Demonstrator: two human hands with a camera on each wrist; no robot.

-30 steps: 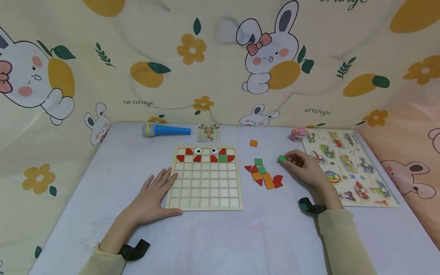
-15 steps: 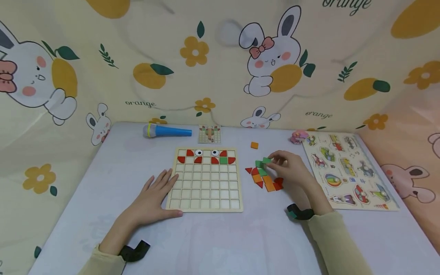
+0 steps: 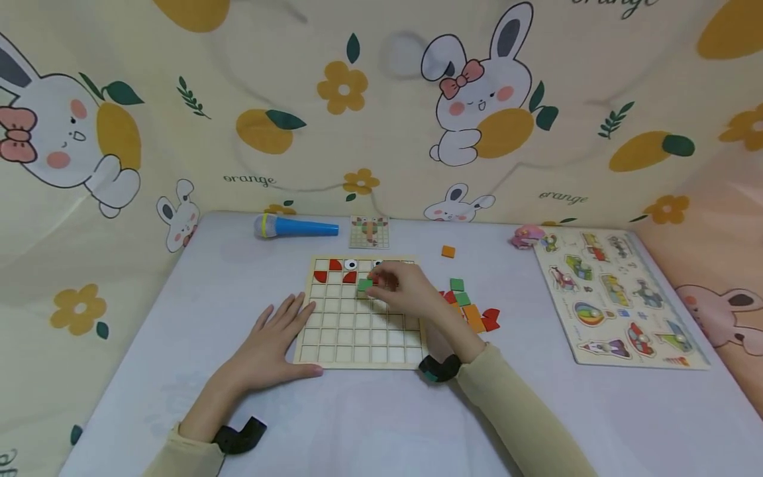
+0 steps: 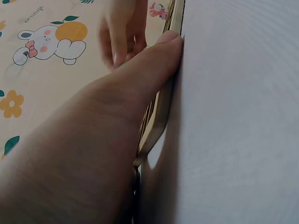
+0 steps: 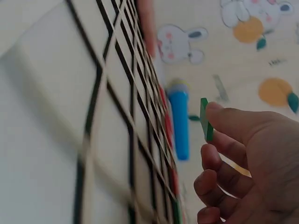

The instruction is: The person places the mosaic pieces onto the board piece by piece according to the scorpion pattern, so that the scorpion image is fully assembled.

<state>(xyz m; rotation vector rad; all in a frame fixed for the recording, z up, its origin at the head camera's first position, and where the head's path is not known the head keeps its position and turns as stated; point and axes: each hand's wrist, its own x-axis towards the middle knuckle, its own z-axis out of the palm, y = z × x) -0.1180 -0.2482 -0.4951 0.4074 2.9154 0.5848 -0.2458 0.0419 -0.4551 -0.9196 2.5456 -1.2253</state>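
Observation:
My right hand (image 3: 405, 288) pinches a green square tile (image 3: 365, 285) between thumb and fingers, over the upper middle of a wooden grid board (image 3: 346, 338). In the right wrist view the green tile (image 5: 206, 119) stands on edge in the pinch, a gap away from the grid. Red quarter-round tiles (image 3: 320, 276) and a round eye tile (image 3: 351, 264) lie in the board's top rows; the right hand covers others there. My left hand (image 3: 271, 344) rests spread along the board's left edge, its thumb (image 4: 168, 42) on the near corner.
Right of the board lie loose tiles: green (image 3: 457, 284), orange (image 3: 473, 318), red (image 3: 491, 320), with a lone orange tile (image 3: 448, 252) farther back. A blue toy microphone (image 3: 304, 228) and pattern card (image 3: 369, 232) lie behind; a picture puzzle board (image 3: 620, 298) and pink object (image 3: 527, 236) are at right.
My right hand has carried the green tile left, from beside the puzzle board, past the loose tiles, to over the grid board. The left hand stays at the board's edge.

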